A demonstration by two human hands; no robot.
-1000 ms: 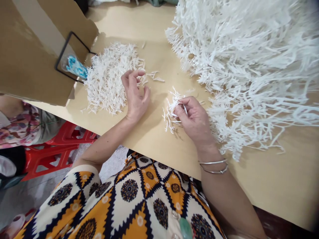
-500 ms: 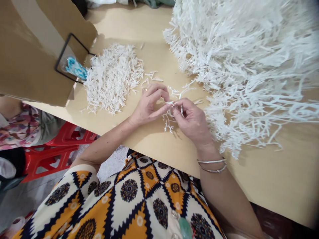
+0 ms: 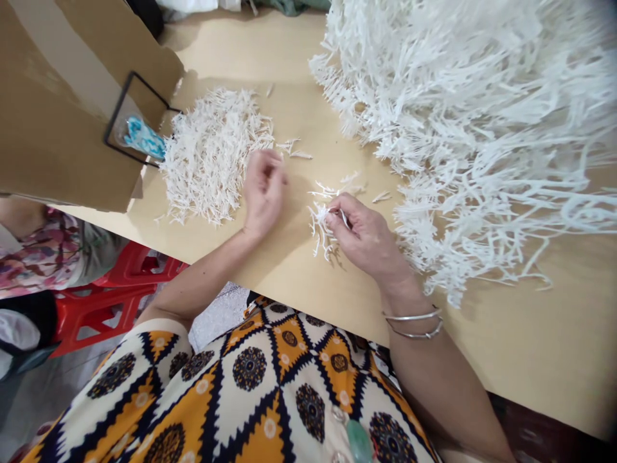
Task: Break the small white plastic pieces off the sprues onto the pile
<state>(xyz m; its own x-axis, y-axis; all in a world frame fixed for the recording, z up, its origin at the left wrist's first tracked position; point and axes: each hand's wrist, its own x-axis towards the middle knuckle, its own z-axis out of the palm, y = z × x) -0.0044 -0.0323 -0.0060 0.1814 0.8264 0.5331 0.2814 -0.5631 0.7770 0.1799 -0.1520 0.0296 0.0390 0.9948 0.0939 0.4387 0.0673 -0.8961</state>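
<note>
From the head camera, the person's right hand (image 3: 369, 236) rests on the pale tan wooden tabletop (image 3: 530, 334), fingers curled almost closed around a small branching cluster of white plastic sprigs (image 3: 322, 226), pinched between thumb and forefinger; the sprigs fan out to the left of the knuckles and touch the tabletop. Two thin silver bangles (image 3: 413, 323) circle that wrist. The left hand (image 3: 263, 190) hovers well apart from the cluster, fingers bent loosely inward with the tips drawn together; whether a tiny piece sits between them cannot be told. Just beside it lies a flat heap of short white plastic pieces (image 3: 209, 154), beside a brown cardboard box (image 3: 62, 122). A big tangled mound of long white plastic strands (image 3: 472, 116) fills the right of the tabletop, close behind the right hand.
</note>
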